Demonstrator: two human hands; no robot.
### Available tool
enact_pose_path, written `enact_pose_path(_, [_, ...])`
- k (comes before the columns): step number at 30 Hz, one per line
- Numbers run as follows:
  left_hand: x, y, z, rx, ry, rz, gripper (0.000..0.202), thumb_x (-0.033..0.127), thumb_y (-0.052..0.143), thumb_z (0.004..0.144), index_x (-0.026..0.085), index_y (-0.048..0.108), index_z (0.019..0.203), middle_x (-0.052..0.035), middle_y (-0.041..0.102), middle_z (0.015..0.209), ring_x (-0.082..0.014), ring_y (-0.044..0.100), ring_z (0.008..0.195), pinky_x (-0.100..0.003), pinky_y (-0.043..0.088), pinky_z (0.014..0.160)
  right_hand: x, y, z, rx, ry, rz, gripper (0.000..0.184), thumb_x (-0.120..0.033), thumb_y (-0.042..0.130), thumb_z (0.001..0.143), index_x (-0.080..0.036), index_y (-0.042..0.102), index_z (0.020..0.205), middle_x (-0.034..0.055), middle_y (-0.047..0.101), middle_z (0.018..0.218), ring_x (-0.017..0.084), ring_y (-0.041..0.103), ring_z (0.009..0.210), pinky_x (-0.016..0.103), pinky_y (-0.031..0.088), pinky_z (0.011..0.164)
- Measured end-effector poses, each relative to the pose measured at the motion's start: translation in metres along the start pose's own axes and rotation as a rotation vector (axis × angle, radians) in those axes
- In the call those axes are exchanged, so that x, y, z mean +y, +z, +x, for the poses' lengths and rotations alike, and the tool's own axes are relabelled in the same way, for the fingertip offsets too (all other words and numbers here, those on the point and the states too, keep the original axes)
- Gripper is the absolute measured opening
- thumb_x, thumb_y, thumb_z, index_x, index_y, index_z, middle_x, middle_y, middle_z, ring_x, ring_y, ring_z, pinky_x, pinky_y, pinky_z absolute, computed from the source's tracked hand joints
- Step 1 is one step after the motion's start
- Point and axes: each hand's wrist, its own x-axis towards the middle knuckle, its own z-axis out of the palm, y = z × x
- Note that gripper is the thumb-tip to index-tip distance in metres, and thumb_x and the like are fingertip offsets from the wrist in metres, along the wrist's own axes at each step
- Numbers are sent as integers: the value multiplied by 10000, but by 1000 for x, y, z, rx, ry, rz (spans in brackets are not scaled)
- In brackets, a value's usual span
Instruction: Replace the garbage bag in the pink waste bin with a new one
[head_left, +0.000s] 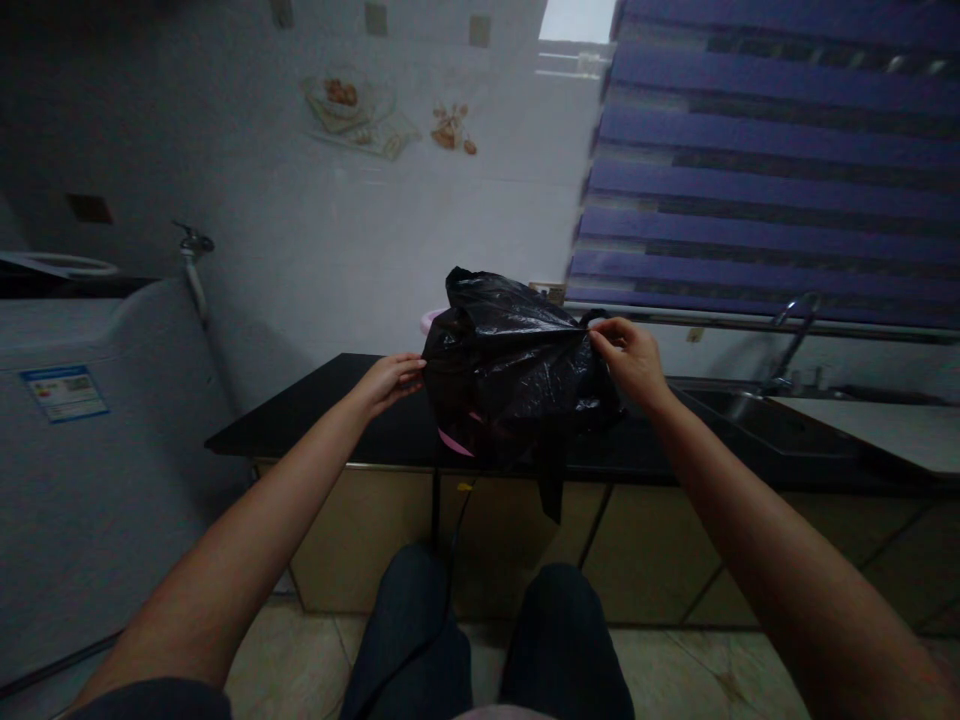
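The left hand (390, 382) and right hand (631, 356) pinch the black plastic bag (517, 365), whose film could tear if tugged hard

In dim light, a white wall (345, 240) stands behind the dark counter (300, 405); at the right hangs a purple striped blind (750, 230). The floor (289, 655) is pale and tiled.

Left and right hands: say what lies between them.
The head view shows a black plastic bag, partly covering something pink.
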Motion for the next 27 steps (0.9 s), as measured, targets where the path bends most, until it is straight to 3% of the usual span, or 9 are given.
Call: enact_pose_path(27, [0,2,-3,-8,-9,-8,72,134,677,651,181,640,690,-32,656,755,-135,595,707,-264,475,677,5,-9,-2,31,18,17,164,-314,562,737,-171,641,759,62,669,803,173,606,720,331,489,701])
